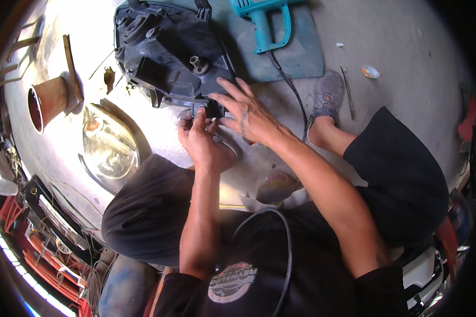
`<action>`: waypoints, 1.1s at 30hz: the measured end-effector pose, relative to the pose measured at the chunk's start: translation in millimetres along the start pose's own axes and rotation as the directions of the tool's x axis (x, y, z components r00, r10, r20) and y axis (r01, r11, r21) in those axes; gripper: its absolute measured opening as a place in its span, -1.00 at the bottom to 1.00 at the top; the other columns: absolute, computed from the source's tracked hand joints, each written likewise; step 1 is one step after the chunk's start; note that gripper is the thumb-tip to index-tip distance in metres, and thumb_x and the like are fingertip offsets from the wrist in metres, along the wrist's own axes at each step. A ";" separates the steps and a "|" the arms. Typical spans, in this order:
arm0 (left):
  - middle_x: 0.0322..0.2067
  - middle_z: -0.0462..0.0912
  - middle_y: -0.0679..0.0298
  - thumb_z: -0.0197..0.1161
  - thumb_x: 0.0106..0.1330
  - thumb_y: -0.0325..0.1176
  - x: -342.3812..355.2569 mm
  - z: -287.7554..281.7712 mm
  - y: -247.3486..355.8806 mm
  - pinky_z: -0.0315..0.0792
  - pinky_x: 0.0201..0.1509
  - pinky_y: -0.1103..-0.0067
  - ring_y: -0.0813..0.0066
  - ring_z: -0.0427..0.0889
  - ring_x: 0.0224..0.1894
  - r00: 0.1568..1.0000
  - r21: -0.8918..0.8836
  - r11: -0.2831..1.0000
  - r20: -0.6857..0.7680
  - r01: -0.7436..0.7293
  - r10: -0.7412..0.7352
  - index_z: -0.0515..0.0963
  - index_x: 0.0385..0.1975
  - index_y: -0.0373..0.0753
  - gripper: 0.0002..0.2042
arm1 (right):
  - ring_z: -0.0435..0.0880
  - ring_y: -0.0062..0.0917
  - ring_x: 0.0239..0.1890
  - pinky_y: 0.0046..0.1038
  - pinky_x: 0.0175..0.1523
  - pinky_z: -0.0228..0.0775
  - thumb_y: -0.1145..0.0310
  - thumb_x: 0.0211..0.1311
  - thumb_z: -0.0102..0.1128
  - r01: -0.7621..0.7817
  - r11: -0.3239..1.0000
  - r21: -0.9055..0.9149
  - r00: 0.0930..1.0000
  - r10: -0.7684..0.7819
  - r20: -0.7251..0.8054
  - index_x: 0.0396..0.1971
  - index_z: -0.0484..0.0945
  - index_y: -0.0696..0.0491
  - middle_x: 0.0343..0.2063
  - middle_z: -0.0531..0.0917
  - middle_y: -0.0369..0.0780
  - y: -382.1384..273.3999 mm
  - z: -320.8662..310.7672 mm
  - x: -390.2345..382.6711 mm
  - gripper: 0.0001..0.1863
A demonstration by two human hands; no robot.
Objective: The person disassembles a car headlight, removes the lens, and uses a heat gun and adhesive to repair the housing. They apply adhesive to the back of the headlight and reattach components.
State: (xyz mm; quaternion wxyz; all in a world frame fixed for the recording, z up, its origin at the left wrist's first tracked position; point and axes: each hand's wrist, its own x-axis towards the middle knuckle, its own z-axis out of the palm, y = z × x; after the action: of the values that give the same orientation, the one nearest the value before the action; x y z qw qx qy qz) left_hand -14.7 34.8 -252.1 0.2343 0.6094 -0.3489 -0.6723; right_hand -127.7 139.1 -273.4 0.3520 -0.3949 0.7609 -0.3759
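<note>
A black headlight housing [172,58] lies on the floor in front of me, its back with the sockets and round fittings facing up. My left hand [198,140] grips the housing's near edge, the thumb pressed on a small bluish-grey part at a corner bracket and the fingers curled beneath. Whether those fingers hold anything else is hidden. Fingers spread, my right hand [251,119] rests against the housing's near right edge, next to the same bracket. An orange bit of something shows under its wrist.
A clear headlight lens [108,145] lies to the left, near a rusty brown can [50,103]. A teal heat gun [262,26] rests on a grey-blue mat [307,50], its cord running toward my shoe [328,95]. Right of the shoe are a thin metal rod [348,92] and a small orange-and-white object [371,72].
</note>
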 end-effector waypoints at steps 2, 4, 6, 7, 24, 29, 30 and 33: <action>-0.31 0.65 0.28 0.38 0.45 -0.46 -2.0 1.5 4.4 0.63 -0.27 0.55 0.57 0.61 -0.34 1.000 0.018 1.000 -0.010 -0.014 0.014 0.53 -0.19 -0.24 -0.87 | 0.12 0.16 0.58 0.04 0.60 0.20 0.37 0.21 0.52 -0.017 1.000 -0.003 1.000 0.017 0.007 0.40 0.51 -0.03 0.58 0.22 -0.08 -5.5 0.4 1.1 -0.28; -0.32 0.65 0.30 0.38 0.46 -0.44 -3.2 4.2 10.3 0.64 -0.27 0.56 0.59 0.60 -0.35 0.999 0.049 0.999 -0.041 -0.015 0.017 0.55 -0.23 -0.23 -0.89 | 0.12 0.16 0.58 0.05 0.59 0.19 0.37 0.20 0.53 -0.027 1.000 -0.008 1.000 0.027 0.002 0.40 0.51 -0.03 0.58 0.23 -0.08 -7.1 1.3 2.2 -0.28; -0.35 0.64 0.32 0.37 0.47 -0.44 -0.2 2.7 12.6 0.64 -0.26 0.57 0.60 0.60 -0.35 1.000 0.047 0.999 -0.021 0.007 -0.006 0.57 -0.25 -0.23 -0.90 | 0.12 0.17 0.58 0.06 0.59 0.19 0.37 0.19 0.53 -0.029 0.999 -0.014 0.999 0.029 -0.015 0.40 0.51 -0.03 0.57 0.23 -0.08 -4.8 1.3 1.9 -0.27; -0.36 0.64 0.33 0.36 0.47 -0.44 1.6 1.0 13.0 0.64 -0.26 0.57 0.61 0.60 -0.36 1.000 0.048 0.999 -0.013 0.018 -0.017 0.57 -0.26 -0.23 -0.91 | 0.11 0.19 0.58 0.07 0.59 0.19 0.36 0.21 0.53 -0.020 1.000 -0.006 1.000 0.020 -0.012 0.40 0.51 -0.02 0.57 0.23 -0.06 -3.8 1.0 1.6 -0.28; -0.28 0.68 0.28 0.30 0.55 -0.33 8.7 2.4 8.1 0.61 -0.27 0.57 0.54 0.67 -0.28 1.000 0.101 0.995 -0.011 0.006 -0.005 0.57 -0.14 -0.28 -0.85 | 0.22 0.16 0.55 -0.03 0.55 0.30 0.36 0.13 0.55 0.075 0.996 -0.053 0.983 -0.083 -0.162 0.22 0.67 0.11 0.52 0.33 -0.09 4.6 19.8 -6.7 -0.40; -0.22 0.73 0.25 0.27 0.57 -0.31 9.8 -2.0 3.7 0.60 -0.17 0.51 0.49 0.72 -0.21 1.000 0.091 0.996 -0.019 -0.008 0.009 0.55 -0.07 -0.28 -0.83 | 0.22 0.20 0.54 -0.01 0.54 0.31 0.38 0.09 0.56 0.094 0.992 -0.081 0.978 -0.107 -0.178 0.23 0.66 0.13 0.51 0.33 -0.07 0.9 23.6 -8.0 -0.37; -0.22 0.73 0.25 0.27 0.57 -0.31 11.8 -4.4 2.8 0.60 -0.16 0.50 0.49 0.72 -0.21 1.000 0.087 0.996 -0.012 0.004 -0.003 0.56 -0.07 -0.28 -0.83 | 0.22 0.20 0.54 0.00 0.53 0.31 0.38 0.08 0.56 0.095 0.992 -0.089 0.977 -0.110 -0.183 0.23 0.66 0.14 0.51 0.33 -0.06 0.3 25.0 -8.6 -0.36; -0.20 0.74 0.25 0.29 0.55 -0.32 13.2 -6.7 5.6 0.60 -0.14 0.50 0.49 0.72 -0.20 0.999 0.076 0.997 0.025 0.027 -0.029 0.56 -0.08 -0.27 -0.84 | 0.23 0.21 0.53 0.00 0.53 0.31 0.40 0.05 0.57 0.085 0.989 -0.124 0.976 -0.108 -0.190 0.23 0.66 0.15 0.51 0.33 -0.05 -1.3 28.8 -9.8 -0.35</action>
State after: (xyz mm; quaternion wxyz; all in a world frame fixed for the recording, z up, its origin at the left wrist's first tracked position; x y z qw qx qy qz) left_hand -10.6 20.2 -256.7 0.1973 0.6139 -0.3686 -0.6696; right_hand -99.0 138.7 -283.5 0.2333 -0.4121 0.7920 -0.3853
